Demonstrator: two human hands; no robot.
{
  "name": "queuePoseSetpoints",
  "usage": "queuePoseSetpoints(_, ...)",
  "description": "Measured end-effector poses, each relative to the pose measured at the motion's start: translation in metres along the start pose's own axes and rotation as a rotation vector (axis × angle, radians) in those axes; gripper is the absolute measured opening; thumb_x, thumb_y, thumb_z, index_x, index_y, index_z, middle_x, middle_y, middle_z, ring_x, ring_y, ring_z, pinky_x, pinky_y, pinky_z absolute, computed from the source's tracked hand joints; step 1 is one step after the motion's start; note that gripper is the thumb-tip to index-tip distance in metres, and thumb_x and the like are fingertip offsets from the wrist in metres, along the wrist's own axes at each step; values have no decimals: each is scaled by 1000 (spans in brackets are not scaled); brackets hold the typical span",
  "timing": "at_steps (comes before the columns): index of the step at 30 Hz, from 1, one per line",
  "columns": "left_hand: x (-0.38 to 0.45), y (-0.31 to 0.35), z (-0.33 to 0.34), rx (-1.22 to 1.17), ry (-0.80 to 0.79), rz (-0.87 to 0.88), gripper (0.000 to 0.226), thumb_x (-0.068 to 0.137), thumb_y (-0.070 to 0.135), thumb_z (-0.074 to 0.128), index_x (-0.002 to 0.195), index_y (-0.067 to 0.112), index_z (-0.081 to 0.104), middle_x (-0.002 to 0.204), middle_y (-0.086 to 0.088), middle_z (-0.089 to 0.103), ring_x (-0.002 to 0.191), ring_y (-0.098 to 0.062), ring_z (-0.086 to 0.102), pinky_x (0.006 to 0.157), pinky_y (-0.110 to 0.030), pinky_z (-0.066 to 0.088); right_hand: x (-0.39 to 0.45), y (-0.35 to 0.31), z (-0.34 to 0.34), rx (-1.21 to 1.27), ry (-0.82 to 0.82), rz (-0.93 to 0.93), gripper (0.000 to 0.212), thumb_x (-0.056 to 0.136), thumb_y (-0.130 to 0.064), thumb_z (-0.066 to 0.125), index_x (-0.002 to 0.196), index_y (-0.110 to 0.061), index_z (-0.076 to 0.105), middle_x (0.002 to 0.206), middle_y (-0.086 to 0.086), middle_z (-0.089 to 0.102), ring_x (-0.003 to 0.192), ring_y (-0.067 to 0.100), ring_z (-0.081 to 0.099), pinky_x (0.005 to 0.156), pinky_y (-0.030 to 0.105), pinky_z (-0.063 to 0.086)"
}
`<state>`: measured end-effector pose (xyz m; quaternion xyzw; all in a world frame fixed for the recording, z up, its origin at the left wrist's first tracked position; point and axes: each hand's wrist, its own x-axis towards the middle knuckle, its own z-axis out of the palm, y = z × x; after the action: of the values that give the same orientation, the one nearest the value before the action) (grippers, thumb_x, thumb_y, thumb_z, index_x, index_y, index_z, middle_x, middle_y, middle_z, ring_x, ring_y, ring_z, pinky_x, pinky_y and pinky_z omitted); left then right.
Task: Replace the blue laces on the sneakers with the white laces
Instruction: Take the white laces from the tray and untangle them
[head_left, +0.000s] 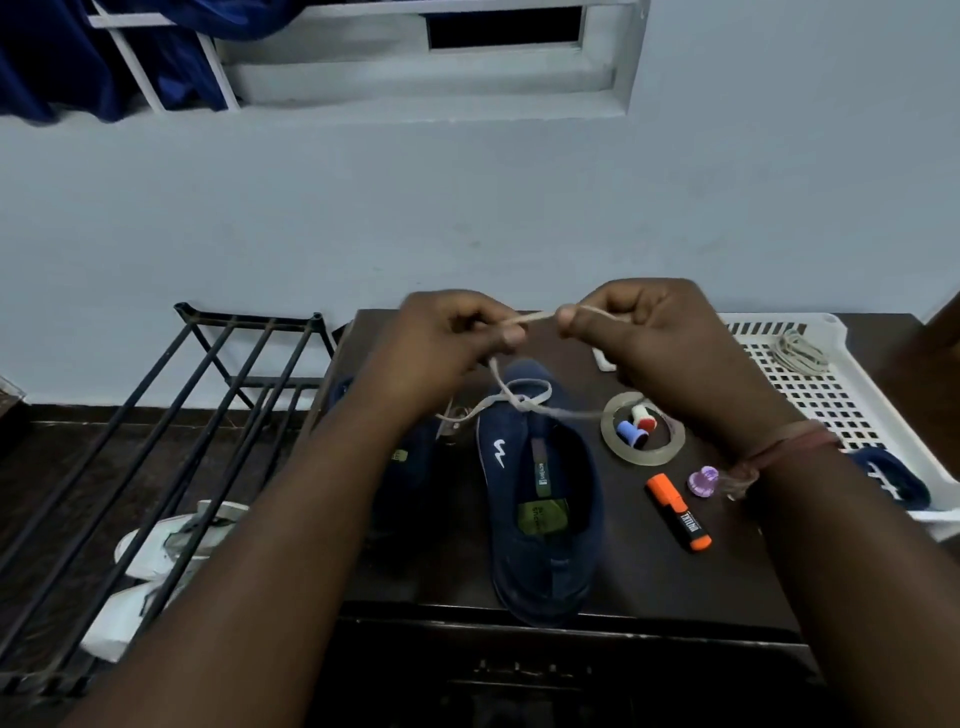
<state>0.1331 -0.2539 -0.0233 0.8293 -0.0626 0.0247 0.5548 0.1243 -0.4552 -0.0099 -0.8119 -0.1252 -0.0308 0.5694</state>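
Item: white lace (535, 316), stretched left-right between your left hand (457, 338) and right hand (644, 332), both pinching it; sneaker (540, 493) lies directly beneath, toe far.

An orange highlighter (679, 512) is seen on the dark tabletop (639, 571), with a tape roll (642, 428) at its 12 o'clock and a white perforated tray (826, 384) at 2 o'clock.

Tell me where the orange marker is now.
The orange marker lies on the dark table, right of the navy sneaker, below the tape roll.
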Motion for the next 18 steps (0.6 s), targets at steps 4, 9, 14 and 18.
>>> queuePoseSetpoints(4, 17, -22, -41, -404, 437, -224, 15, 99, 21, 62, 90, 17, 73, 71, 8, 64, 61, -7, 51, 55, -21, 47, 5, 14, -28, 35, 202, 78, 26, 90, -36, 68, 80, -13, 74, 49, -10, 50, 50, 14, 41, 56, 30, 39)
queuePoseSetpoints(9, 14, -23, -48, -402, 420, -147, 12, 100, 25, 59, 104, 17, 67, 84, 3, 67, 74, -12, 64, 69, -25, 53, 5, 19, -18, 34, 164, 125, 26, 92, -36, 65, 84, -13, 75, 45, -13, 44, 40, 5, 35, 50, 25, 32)
queuePoseSetpoints(14, -5, 8, 9, -69, -167, 85, 25, 96, 28, 67, 121, 26, 68, 92, 6, 76, 87, -6, 71, 80, -17, 53, 9, 3, 19, 87, 3, 33, 16, 92, -14, 64, 83, -2, 72, 41, -12, 43, 38, 2, 32, 43, 17, 28)
queuePoseSetpoints(18, 7, -7, -7, 74, 95, 2, 22, 99, 34, 58, 93, 32, 78, 66, 11, 60, 54, -3, 51, 60, -28, 43, 6, 10, 3, 24, 41, 19, 25, 89, -29, 70, 79, -7, 71, 45, -6, 44, 42, 8, 32, 45, 16, 31)
